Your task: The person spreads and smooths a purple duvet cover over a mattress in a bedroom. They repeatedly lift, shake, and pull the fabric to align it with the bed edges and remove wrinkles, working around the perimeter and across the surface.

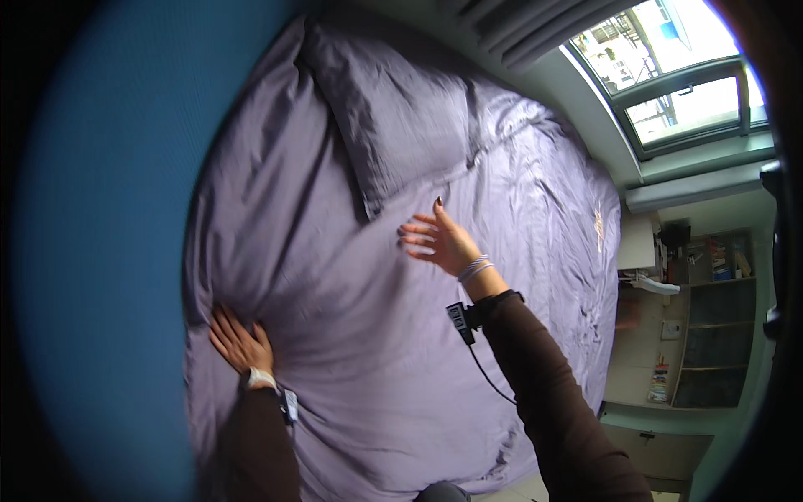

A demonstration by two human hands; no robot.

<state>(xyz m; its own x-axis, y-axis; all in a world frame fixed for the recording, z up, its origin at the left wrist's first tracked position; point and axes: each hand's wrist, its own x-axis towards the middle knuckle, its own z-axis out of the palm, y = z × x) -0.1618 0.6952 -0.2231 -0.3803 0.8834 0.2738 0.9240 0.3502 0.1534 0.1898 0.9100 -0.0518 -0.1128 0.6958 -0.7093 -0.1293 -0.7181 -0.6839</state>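
Observation:
A purple satin-like bed sheet [376, 351] spreads over the bed before me, wrinkled in many places. My left hand [244, 342] presses flat on the sheet near the bed's left edge, its fingers spread and folds fanning out around it. My right hand [442, 241] hovers over the middle of the bed, thumb up and fingers apart, holding nothing. A matching purple pillow [408, 113] lies beyond it at the far end. Each forearm carries a small strapped device; the right one [461, 320] has a black cable.
A blue wall-like surface [113, 251] borders the bed on the left. At the upper right are grey curtains [533, 31] and a window [684, 100]. A desk [637, 245] and a glass-fronted cabinet [718, 332] stand on the right. My knee [442, 492] shows at the bottom.

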